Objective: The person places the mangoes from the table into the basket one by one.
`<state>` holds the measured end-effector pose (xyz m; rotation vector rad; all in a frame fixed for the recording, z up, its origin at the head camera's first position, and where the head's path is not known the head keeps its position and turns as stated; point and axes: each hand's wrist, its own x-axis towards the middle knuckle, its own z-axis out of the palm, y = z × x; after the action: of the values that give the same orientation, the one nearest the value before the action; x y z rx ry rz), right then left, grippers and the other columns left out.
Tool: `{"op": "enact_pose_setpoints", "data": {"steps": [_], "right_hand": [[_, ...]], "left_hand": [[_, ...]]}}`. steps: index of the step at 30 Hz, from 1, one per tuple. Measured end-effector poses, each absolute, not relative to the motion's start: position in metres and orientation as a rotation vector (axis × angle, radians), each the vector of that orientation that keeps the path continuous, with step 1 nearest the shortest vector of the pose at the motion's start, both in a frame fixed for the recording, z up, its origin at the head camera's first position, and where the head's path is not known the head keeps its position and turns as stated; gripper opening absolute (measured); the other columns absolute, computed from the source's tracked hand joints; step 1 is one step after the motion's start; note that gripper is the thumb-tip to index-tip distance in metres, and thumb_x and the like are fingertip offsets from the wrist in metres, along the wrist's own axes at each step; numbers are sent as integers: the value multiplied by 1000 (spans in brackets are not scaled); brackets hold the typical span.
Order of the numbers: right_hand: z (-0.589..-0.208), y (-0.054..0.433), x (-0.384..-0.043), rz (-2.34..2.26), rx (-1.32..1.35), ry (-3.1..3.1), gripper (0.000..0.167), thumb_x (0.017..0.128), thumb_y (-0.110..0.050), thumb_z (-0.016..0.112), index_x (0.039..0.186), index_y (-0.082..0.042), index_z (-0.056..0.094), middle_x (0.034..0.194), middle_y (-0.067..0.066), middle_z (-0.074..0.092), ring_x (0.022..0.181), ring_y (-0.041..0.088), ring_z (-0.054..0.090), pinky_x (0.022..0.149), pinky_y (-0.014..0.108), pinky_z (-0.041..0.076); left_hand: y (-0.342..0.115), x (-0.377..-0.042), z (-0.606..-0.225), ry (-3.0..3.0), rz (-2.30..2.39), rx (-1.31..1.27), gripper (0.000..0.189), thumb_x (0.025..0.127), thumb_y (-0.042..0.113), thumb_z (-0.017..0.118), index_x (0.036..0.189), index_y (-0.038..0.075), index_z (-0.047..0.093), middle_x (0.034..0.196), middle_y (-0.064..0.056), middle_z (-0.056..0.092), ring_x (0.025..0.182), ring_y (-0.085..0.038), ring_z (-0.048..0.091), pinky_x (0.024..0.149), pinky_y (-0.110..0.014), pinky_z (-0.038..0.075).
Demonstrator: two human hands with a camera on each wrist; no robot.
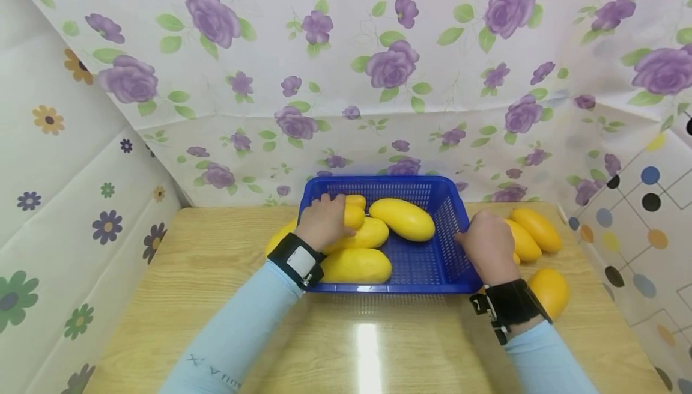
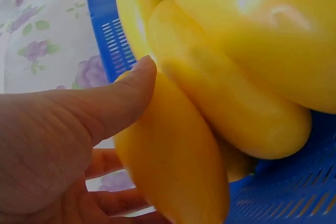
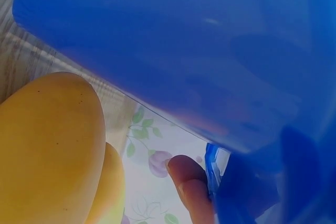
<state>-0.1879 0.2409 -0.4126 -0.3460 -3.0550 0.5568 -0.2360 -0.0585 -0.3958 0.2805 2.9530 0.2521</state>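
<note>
Over the left end of a blue plastic basket point(image 1: 378, 289), my left hand point(image 1: 322, 221) grips a yellow mango point(image 2: 178, 156). In the left wrist view the thumb lies along one side of that mango, with the fingers round the other. Several more mangoes point(image 1: 402, 218) lie in the basket, mostly toward its left half. My right hand point(image 1: 489, 247) holds the basket's right rim; in the right wrist view its fingertips point(image 3: 191, 187) show beside the blue wall. The rest of that hand is hidden there.
The basket stands on a wood-grain table point(image 1: 216, 298). Right of it lie several orange-yellow mangoes point(image 1: 535, 229), one point(image 1: 548, 292) near my right wrist. Another mango point(image 1: 278, 238) shows at the basket's left side. A floral cloth point(image 1: 346, 81) hangs behind.
</note>
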Motion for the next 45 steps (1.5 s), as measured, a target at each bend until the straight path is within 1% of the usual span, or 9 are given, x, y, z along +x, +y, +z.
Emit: {"op": "enact_pose_setpoints", "data": {"steps": [2,6,11,15,23,29,32,39,45], "right_hand": [[-413,241,-189,557,-348,-3057,36,77,-31,74,60,-4,57,55,6,48,50,21,52,42,29,39],[-413,241,-189,562,-362,-3062,36,77,-31,74,60,-5,57,54,6,48,50,21,51,43,28,39],[-414,241,-188,565,-360,-3064,35,77,-31,74,61,-5,57,55,7,50,51,21,52,44,29,40],[-416,240,-186,552,-353,-3072,36,77,-31,74,61,-5,57,56,7,50,52,22,52,45,29,39],[-416,242,-185,525,-349,-3064,37,75,-32,76,61,-3,59,58,9,53,54,24,54,45,33,41],[-414,244,-185,503,-346,-3062,38,75,-33,76,60,-3,58,58,10,53,54,24,54,45,33,41],[-414,244,-186,506,-343,-3057,39,75,-33,75,58,-4,57,56,9,51,53,24,53,45,32,40],[-413,242,-186,515,-328,-3051,38,75,-33,75,58,-4,57,56,8,51,53,23,54,44,33,41],[-412,241,-187,512,-318,-3052,39,75,-33,76,57,-5,56,55,8,51,52,23,54,44,33,41]], "left_hand": [[-60,-236,-394,2974,263,307,78,74,50,73,136,13,42,126,-17,51,111,-35,52,95,-51,45],[-67,-236,-386,3029,312,385,80,73,50,74,136,13,42,131,-15,49,119,-34,48,100,-52,40],[-84,-230,-371,3084,444,461,81,74,43,76,139,11,40,138,-16,45,126,-34,44,102,-55,38],[-102,-223,-362,3112,564,454,77,78,38,73,141,12,37,140,-16,43,127,-34,44,104,-53,37],[-142,-215,-358,3138,731,359,76,79,34,73,142,10,37,143,-17,39,126,-36,44,102,-53,39],[-168,-208,-369,3016,822,256,78,83,38,68,145,13,30,148,-17,32,134,-36,34,106,-54,34],[-177,-206,-380,2987,827,212,78,83,36,68,146,11,29,148,-18,32,134,-36,33,106,-54,34],[-197,-200,-409,2973,834,178,81,81,31,71,145,4,28,146,-24,32,133,-41,32,106,-56,32],[-207,-195,-432,2925,875,106,90,77,39,74,146,5,26,147,-25,30,134,-43,31,106,-58,31]]}}
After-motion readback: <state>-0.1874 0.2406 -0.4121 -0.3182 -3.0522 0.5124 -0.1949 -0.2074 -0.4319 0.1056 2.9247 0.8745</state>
